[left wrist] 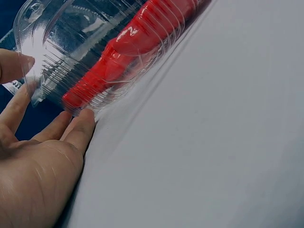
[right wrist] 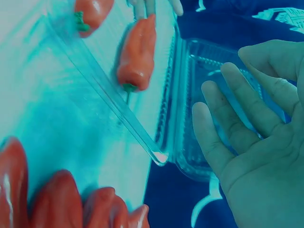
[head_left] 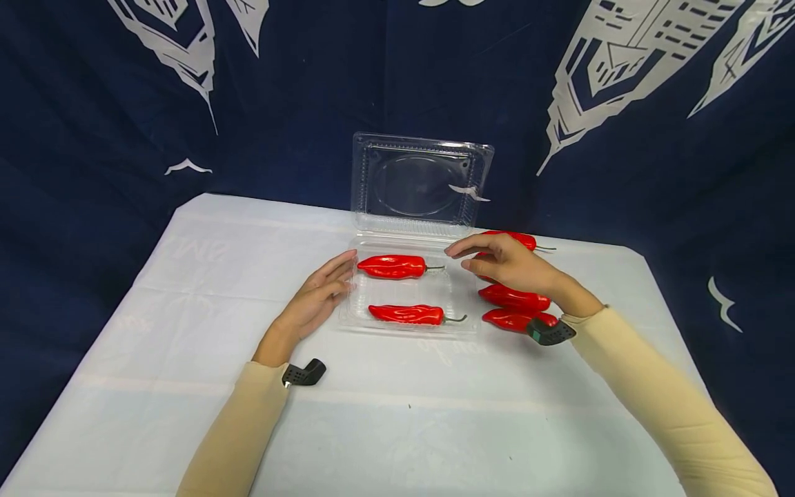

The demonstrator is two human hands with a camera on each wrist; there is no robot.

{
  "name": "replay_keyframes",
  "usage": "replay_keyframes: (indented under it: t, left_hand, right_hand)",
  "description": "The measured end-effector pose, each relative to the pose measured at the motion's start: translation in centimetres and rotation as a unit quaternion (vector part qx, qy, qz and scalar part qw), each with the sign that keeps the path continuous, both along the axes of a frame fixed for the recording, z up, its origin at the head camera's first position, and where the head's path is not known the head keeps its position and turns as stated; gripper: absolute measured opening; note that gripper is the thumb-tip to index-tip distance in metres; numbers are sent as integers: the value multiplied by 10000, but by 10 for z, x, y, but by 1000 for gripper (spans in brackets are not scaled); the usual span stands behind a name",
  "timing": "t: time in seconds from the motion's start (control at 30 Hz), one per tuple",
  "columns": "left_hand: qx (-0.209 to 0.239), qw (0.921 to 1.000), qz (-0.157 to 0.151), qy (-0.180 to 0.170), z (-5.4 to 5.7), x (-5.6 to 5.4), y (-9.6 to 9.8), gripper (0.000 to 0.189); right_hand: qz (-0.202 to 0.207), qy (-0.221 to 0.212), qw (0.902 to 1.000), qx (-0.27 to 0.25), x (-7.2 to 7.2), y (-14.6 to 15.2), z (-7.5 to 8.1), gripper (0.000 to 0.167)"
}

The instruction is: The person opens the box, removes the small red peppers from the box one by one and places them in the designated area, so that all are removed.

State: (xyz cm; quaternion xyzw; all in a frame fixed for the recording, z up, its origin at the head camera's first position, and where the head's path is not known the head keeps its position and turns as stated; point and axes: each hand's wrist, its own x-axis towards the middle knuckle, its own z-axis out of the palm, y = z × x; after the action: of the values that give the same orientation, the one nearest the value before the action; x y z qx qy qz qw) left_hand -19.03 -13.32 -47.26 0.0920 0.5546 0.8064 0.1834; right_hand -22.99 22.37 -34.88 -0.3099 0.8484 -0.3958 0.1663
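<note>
A clear plastic clamshell box [head_left: 410,331] lies on the table with its lid [head_left: 416,183] raised at the back. Inside it are two red peppers, one toward the back [head_left: 393,267] and one toward the front [head_left: 407,315]. My left hand [head_left: 313,300] has its fingertips at the box's left wall, thumb near the rim in the left wrist view. Above the box's right edge and the loose peppers hovers my right hand [head_left: 512,266], fingers extended; its palm [right wrist: 266,180] shows nothing held in the right wrist view.
Several more red peppers [head_left: 514,298] lie in a column right of the box, partly hidden under the right hand and wrist. A white cloth covers the table [head_left: 397,428]. Behind its far edge hangs a dark blue curtain [head_left: 310,103] with white building prints.
</note>
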Motion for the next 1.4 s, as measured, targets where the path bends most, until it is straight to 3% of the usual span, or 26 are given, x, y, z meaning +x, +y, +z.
replay_keyframes:
  t: [0.23, 0.5, 0.97, 1.4]
  left_hand:
    - [1, 10000, 20, -35, 0, 0, 0, 66]
    - [3, 10000, -15, -13, 0, 0, 0, 66]
    - [-10, 10000, -22, -28, 1, 1, 0, 68]
    - [-23, 10000, -19, -9, 2, 2, 1, 68]
  right_hand:
    - [227, -17, 9997, 62, 6, -13, -10, 36]
    - [596, -450, 9967, -325, 8, -26, -23, 33]
    - [882, -897, 9911, -442, 14, -42, -43, 34]
    - [1149, -532, 9909, -455, 17, -52, -59, 34]
